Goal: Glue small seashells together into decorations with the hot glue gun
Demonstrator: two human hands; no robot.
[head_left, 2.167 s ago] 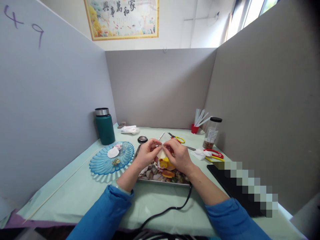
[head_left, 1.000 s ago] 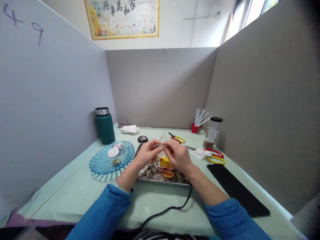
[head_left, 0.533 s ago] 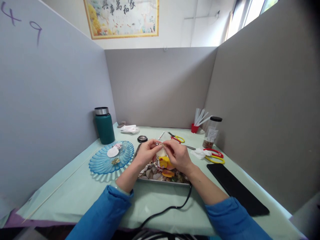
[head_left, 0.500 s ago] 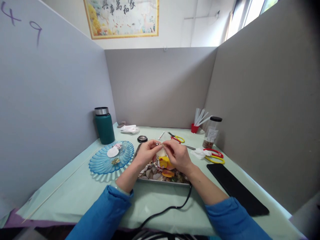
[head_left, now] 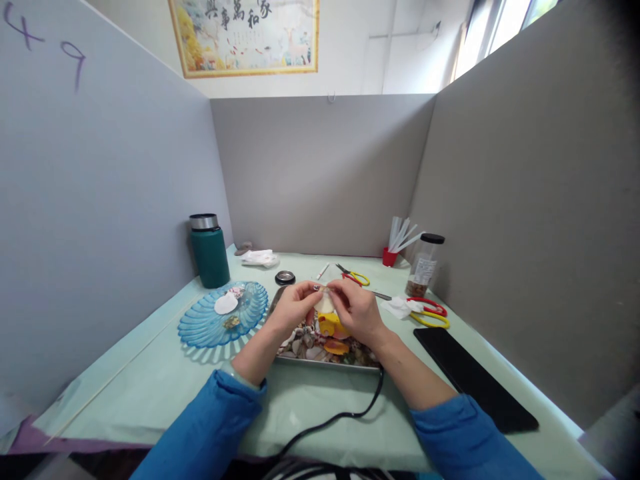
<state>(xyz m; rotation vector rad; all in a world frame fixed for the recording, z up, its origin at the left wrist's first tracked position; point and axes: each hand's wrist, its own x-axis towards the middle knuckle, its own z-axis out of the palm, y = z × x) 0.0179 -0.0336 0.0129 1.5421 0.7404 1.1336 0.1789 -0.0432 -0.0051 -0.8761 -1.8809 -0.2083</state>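
Head view, hands (head_left: 295, 310) (head_left: 359, 310) pinching tiny piece (head_left: 323, 288) above tray (head_left: 327, 364), cord (head_left: 345, 417) crossing front cloth margin (head_left: 380, 433)

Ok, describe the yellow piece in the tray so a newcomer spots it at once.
On the green table, a metal tray lies below the left hand and right hand. In it, just beyond an orange piece, is the yellow piece. Bright yellow sets it apart from the orange piece and duller shells.

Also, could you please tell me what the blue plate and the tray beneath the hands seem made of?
The blue plate looks like glossy clear plastic or glass: light passes through its ribs. The tray seems dull metal, judging by its silvery rim.
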